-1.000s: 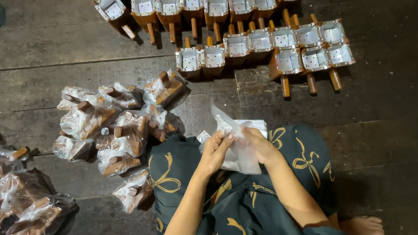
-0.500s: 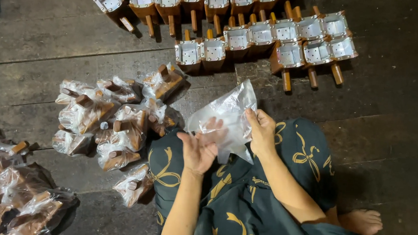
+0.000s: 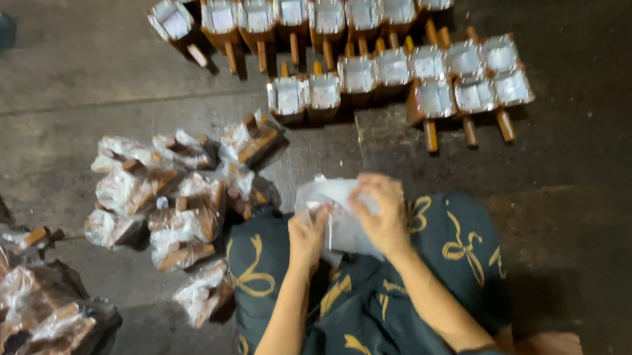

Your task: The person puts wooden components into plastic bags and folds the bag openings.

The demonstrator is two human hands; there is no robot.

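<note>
Centre of frame, just below mid-height: both hands work a clear plastic bag (image 3: 332, 218) over the person's lap. Left hand (image 3: 306, 234) sits at the bag's lower left edge, fingers curled and pinching the film. Right hand (image 3: 380, 213) is on the bag's upper right, fingers bent over and pressed onto the plastic, gripping it. Frame is motion-blurred, so can't tell if anything is inside the bag.

Lap is covered by a dark green cloth w/ yellow bow pattern (image 3: 464, 243); a bare foot (image 3: 548, 349) shows at lower right.

Left of centre: pile of bagged wooden pieces (image 3: 175, 192) on the dark plank floor (image 3: 68, 92), touching one another, nearest ones just beside the person's knee. Lower left corner: more bagged pieces heaped on dark plastic (image 3: 21, 306), well apart from the hands.

Top of frame, centre to right: rows of small brown wooden boxes w/ handles and pale lining (image 3: 379, 65), open side up, packed side by side, unbagged.
</note>
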